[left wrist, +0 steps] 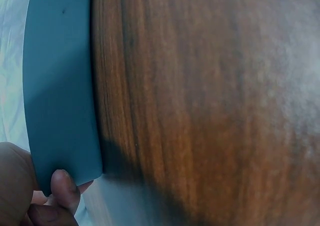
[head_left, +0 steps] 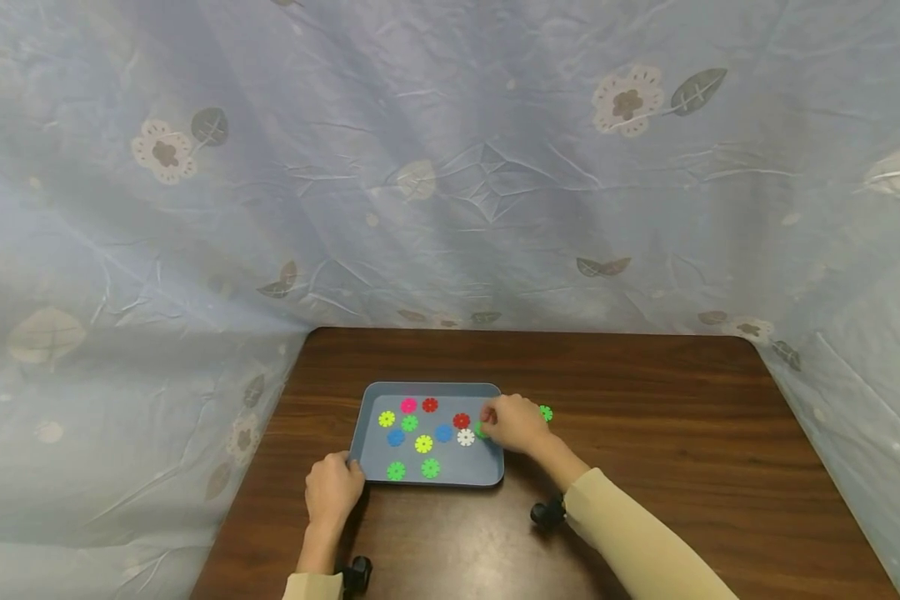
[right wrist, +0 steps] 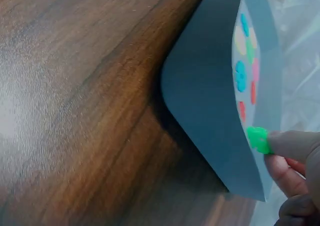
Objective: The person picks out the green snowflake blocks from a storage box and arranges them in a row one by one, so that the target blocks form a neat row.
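A grey-blue tray [head_left: 450,476] lies on the table with several notched, flower-shaped plastic discs in it, among them a white disc [head_left: 466,437], a red disc [head_left: 461,421] and a yellow disc [head_left: 423,444]. At its near left corner my left hand [head_left: 333,490] grips the edge; the left wrist view shows fingers [left wrist: 65,188] curled at the tray's corner. Over the tray's right side, my right hand [head_left: 517,423] pinches a green disc [right wrist: 258,139] between thumb and finger. Part of that disc is hidden by the fingers.
Another green disc [head_left: 546,412] lies on the brown wooden table [head_left: 667,433], just right of the tray beyond my right hand. A patterned pale curtain [head_left: 450,208] hangs behind the table and along its sides. Each wrist wears a small black camera [head_left: 547,513].
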Tool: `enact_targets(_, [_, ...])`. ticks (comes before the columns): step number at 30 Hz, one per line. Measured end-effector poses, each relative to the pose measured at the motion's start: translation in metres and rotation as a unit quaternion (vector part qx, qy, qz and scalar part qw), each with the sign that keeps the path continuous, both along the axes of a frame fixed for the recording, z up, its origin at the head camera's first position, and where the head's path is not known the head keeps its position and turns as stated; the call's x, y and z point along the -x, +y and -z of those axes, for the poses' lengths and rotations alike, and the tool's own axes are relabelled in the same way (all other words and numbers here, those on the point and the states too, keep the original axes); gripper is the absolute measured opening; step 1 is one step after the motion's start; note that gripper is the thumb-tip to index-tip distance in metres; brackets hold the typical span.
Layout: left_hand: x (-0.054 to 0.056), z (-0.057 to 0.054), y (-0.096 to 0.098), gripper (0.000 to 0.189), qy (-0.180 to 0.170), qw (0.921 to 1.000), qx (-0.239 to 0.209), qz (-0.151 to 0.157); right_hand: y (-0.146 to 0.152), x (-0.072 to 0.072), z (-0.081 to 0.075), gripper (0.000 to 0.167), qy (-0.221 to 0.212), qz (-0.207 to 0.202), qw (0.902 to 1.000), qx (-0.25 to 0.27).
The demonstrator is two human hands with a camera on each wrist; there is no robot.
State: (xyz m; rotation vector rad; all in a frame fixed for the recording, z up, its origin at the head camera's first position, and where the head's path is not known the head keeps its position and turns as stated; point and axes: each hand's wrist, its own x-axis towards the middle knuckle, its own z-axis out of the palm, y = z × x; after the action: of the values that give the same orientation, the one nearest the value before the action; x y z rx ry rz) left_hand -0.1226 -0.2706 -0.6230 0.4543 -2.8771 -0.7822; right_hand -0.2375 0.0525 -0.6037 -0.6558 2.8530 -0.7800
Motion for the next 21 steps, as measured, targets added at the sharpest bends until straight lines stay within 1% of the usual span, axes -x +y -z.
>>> enact_targets(2, [0.000,0.000,0.001,0.038,0.001,1.0000,-0.002,0.002,0.003,-0.002,-0.005,0.008,0.016,0.012,0.9996,0.021])
enact_targets(6, [0.000,-0.001,0.001,0.036,0.002,1.0000,0.001,0.004,0.014,-0.003,-0.014,0.007,0.045,0.035,0.9976,0.039])
enact_targets(9, [0.001,-0.002,0.000,0.033,0.001,1.0000,0.002,0.006,0.025,-0.002,-0.022,0.007,0.048,0.061,0.9955,0.053])
enact_targets(14, [0.001,-0.001,-0.002,0.018,0.007,0.9999,0.006,0.007,0.047,0.000,-0.032,0.010,0.045,0.096,0.9911,0.080])
enact_targets(18, [0.001,0.002,-0.003,0.019,0.004,0.9999,0.008,0.008,0.065,0.002,-0.035,0.014,0.040,0.106,0.9884,0.100])
enact_targets(21, [0.000,0.003,-0.002,0.020,0.002,0.9999,0.006,0.010,0.078,0.003,-0.034,0.012,0.045,0.120,0.9866,0.101])
